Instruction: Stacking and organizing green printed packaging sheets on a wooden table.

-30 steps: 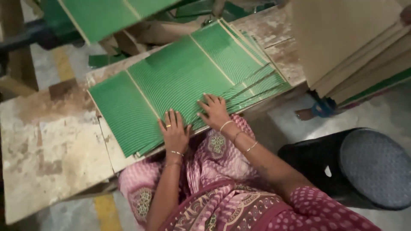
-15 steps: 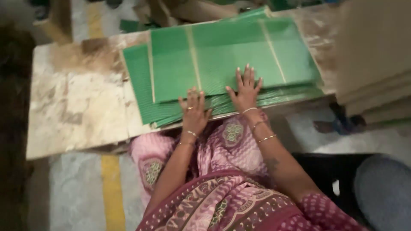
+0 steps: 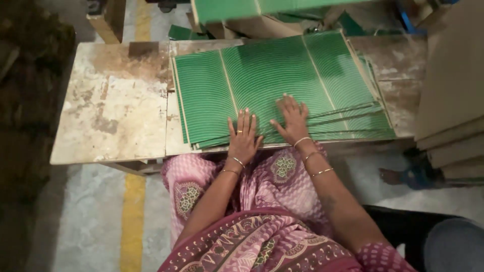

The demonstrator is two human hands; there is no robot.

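Head view: my left hand (image 3: 243, 137) and right hand (image 3: 291, 120) lie flat, fingers spread, pinning the green sheets (image 3: 272, 80) against the tabletop (image 3: 113, 118) so they stay aligned.

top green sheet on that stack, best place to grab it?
Take the top green sheet at its near edge, from the person's side. The stack fans out there, exposing separate edges, and both the left hand and right hand already lie flat by it. Likely a thumb-under pinch grip.
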